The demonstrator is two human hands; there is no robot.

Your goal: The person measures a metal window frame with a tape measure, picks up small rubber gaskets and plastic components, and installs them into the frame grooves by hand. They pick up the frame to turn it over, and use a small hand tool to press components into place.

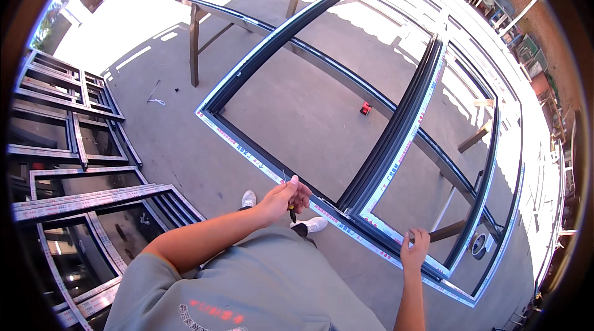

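Small yellow-and-black screwdriver (292, 212) is held in the left hand (286, 200), centre of the frame, fingers clamped around it, thin shaft pointing up. Should be light and stiff; best gripped by the handle. Large black window frame (376, 161) is laid flat across trestles (194, 46), centre to right. Likely heavy, stiff, film-slick; best taken by outer rails. Right hand (416, 249), lower right, is held over its near rail, fingers curled; contact or grip can't be told.
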